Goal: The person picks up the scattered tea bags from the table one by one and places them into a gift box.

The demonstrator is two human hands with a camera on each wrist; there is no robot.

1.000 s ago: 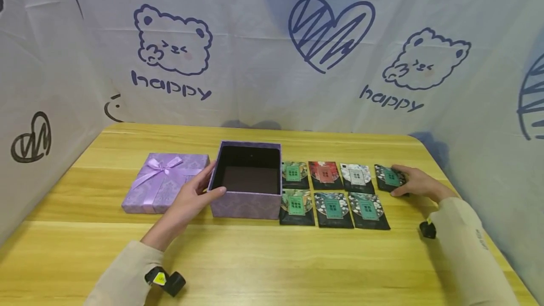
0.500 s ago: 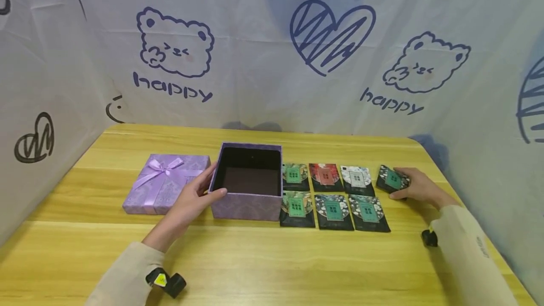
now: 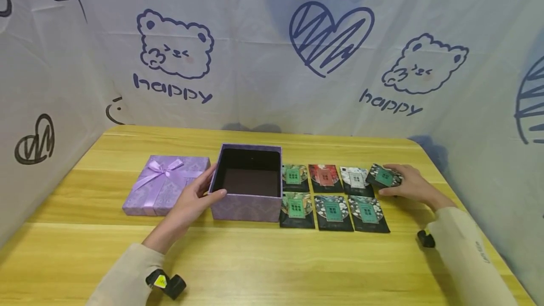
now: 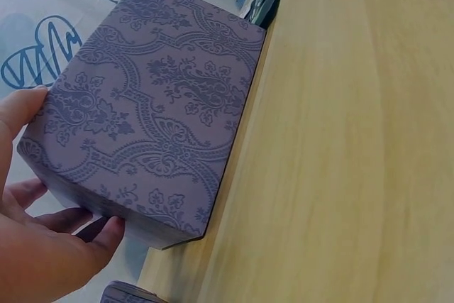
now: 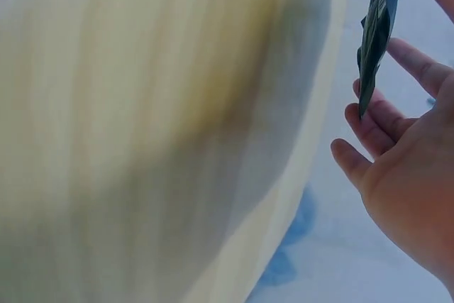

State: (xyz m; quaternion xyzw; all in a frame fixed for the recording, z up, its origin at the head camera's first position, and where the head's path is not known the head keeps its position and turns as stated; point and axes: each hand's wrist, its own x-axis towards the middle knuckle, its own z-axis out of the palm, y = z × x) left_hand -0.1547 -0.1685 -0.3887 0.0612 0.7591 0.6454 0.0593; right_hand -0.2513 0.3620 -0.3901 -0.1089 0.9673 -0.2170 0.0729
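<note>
In the head view my left hand (image 3: 194, 195) grips the near left corner of an open purple gift box (image 3: 246, 208). Its thumb lies on the front rim, and the fingers press the left side, as the left wrist view shows. Nothing lies on the visible dark floor inside the box. My right hand (image 3: 410, 184) pinches a dark sachet (image 3: 384, 176) with a green label, raised and tilted at the right end of the back row. Its near corner overlaps the white-patterned sachet (image 3: 356, 179). In the right wrist view the held sachet (image 5: 377, 37) appears edge-on between thumb and fingers.
Left of the box lies its purple lid (image 3: 170, 183) with a ribbon bow. Several flat sachets form two rows right of the box, among them a red one (image 3: 325, 178) and a green-labelled one (image 3: 296, 209). A printed curtain (image 3: 250, 60) hangs behind the wooden table (image 3: 263, 263).
My right hand has lifted the dark sachet from the table and carried it a little left, up to the white-patterned sachet. The left hand and the box stay in place.
</note>
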